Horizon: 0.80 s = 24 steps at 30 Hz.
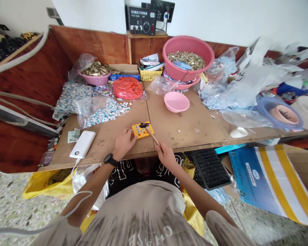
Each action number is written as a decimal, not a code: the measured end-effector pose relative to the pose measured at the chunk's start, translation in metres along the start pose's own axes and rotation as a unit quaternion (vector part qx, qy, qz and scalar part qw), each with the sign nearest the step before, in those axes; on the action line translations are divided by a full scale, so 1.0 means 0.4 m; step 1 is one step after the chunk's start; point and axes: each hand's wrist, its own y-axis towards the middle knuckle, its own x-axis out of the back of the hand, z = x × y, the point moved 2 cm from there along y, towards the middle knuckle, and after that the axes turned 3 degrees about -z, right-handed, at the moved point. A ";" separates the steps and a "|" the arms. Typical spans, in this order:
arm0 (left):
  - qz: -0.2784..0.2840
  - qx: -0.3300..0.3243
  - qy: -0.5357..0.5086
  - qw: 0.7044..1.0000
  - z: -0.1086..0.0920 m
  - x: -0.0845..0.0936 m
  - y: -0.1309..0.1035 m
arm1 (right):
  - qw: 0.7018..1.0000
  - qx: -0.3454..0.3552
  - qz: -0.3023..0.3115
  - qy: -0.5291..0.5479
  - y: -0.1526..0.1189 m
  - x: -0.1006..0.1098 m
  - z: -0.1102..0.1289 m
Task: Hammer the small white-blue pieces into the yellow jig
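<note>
Right hand [166,156] is gripping wooden-handled, dark-headed tool [153,137]; left hand [123,145], grip unclear, is touching yellow rectangular plate [134,128] between hands; small blue squares [141,130] are partly covering it.

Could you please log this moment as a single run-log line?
left hand at yellow board, left edge | right hand grips wooden-handled tool | dark tool head at board | nearby: small pink bowl, white power bank

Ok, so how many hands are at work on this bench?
2. The left hand is at the near left edge of the yellow tray; the right hand holds a wooden-handled tool with its dark end over that tray. No other hands show.
</note>
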 end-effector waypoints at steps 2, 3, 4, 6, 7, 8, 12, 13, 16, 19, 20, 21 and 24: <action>-0.011 0.002 -0.014 1.000 0.017 -0.001 -0.030 | 0.999 -0.016 0.009 -0.035 0.009 -0.014 -0.007; -0.019 0.004 -0.022 1.000 0.025 0.001 -0.037 | 0.998 -0.021 0.017 -0.048 0.017 -0.018 -0.013; -0.029 0.008 -0.032 0.999 0.032 0.004 -0.038 | 0.998 -0.022 0.024 -0.051 0.028 -0.019 -0.021; -0.051 0.025 -0.055 0.997 0.048 0.012 -0.015 | 0.999 -0.020 0.020 -0.023 0.055 -0.017 -0.036; -0.059 0.034 -0.063 0.996 0.055 0.017 0.009 | 1.000 -0.023 0.007 0.005 0.071 -0.014 -0.044; -0.064 0.044 -0.068 0.995 0.063 0.022 0.043 | 0.998 -0.037 -0.008 0.043 0.088 -0.012 -0.053; -0.079 0.066 -0.038 0.994 0.091 0.041 0.248 | 0.951 -0.182 -0.029 0.247 0.155 -0.030 -0.084; -0.082 0.069 -0.024 0.994 0.097 0.044 0.308 | 0.937 -0.209 -0.022 0.280 0.168 -0.039 -0.089; -0.092 0.082 0.005 0.992 0.113 0.049 0.474 | 0.922 -0.230 -0.015 0.312 0.196 -0.056 -0.099; -0.092 0.092 0.019 0.991 0.130 0.044 0.597 | 0.912 -0.234 -0.014 0.336 0.201 -0.060 -0.108; -0.088 0.092 0.023 0.992 0.135 0.040 0.626 | 0.910 -0.234 -0.012 0.342 0.200 -0.060 -0.110; -0.081 0.090 0.027 0.992 0.140 0.036 0.650 | 0.908 -0.234 -0.010 0.347 0.199 -0.059 -0.111; -0.050 0.078 0.033 0.995 0.152 0.023 0.692 | 0.907 -0.234 -0.007 0.351 0.198 -0.055 -0.111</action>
